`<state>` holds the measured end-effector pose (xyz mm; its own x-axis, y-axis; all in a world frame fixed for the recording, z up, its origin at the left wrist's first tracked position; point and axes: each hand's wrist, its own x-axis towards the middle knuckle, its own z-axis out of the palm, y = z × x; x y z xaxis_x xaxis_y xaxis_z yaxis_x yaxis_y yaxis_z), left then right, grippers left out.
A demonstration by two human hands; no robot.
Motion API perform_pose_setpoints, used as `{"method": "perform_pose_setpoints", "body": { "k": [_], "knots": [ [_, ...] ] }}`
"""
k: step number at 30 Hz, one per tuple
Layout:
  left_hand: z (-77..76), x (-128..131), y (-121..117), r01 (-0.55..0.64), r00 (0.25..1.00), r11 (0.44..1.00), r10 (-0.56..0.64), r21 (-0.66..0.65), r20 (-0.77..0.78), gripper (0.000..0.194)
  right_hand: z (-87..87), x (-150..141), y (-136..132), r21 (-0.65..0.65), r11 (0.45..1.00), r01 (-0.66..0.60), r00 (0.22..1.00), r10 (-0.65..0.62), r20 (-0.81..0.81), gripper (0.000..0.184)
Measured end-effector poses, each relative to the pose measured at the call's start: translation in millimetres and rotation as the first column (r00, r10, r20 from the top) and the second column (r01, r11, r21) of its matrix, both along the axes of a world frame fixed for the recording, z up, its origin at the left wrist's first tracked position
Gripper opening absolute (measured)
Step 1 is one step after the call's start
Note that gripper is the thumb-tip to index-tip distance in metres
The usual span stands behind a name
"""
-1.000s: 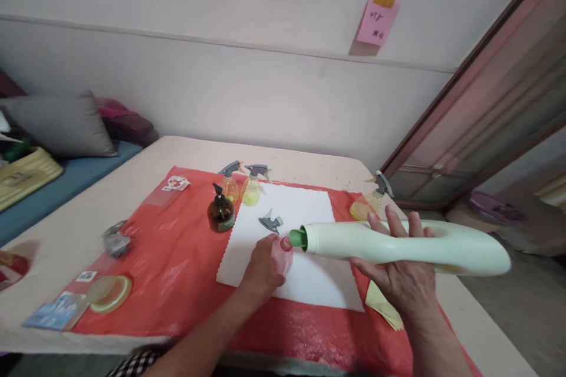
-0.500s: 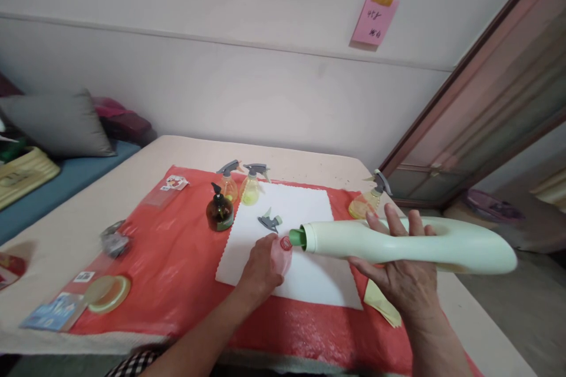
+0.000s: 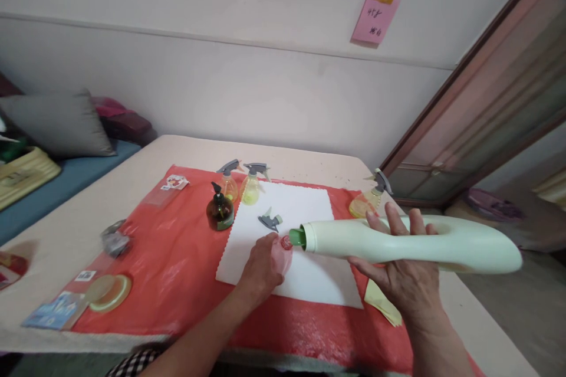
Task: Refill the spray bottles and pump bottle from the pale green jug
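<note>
Head view: at the near edge we see a bit of checked fabric [image 3: 135, 363] beside the left forearm. The left hand [image 3: 260, 268] is wrapped around the pink bottle [image 3: 282, 259], over the lower middle of the white sheet [image 3: 305, 203]; we cannot tell whether its base rests there. The right hand [image 3: 413, 282] holds the pale green jug [image 3: 451, 238], which lies nearly level across the palm, fingertips over the top and thumb below. Its green spout [image 3: 297, 238] points left, right at the pink bottle's mouth; we cannot make out whether they touch.

Just left of the right wrist lies a folded yellow cloth [image 3: 382, 304]. Off to the left, we find a blue packet [image 3: 57, 309] next to a round lid [image 3: 110, 294], at the edge of the red cloth [image 3: 172, 282].

Just beyond the pink bottle, a loose spray head [image 3: 270, 222] lies on the sheet. Farther left stands a brown pump bottle [image 3: 220, 212], and behind it an orange spray bottle [image 3: 229, 186] and a yellow spray bottle [image 3: 250, 191]. Another sprayer [image 3: 365, 204] stands beyond the jug. Farthest, we see a pink note [image 3: 375, 18] taped to the wall [image 3: 247, 88].
</note>
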<state>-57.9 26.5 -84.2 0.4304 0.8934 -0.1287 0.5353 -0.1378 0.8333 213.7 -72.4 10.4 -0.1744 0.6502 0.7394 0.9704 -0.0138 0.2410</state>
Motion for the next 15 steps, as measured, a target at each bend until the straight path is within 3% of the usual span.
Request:
{"method": "perform_pose_setpoints", "body": {
  "k": [15],
  "knots": [
    [5.7,-0.9,-0.2,0.001,1.000,1.000,-0.001,-0.022,0.018,0.093,2.1,-2.2,-0.5,0.011,1.000,-0.004,1.000,0.004,0.003,0.086]
  ]
}}
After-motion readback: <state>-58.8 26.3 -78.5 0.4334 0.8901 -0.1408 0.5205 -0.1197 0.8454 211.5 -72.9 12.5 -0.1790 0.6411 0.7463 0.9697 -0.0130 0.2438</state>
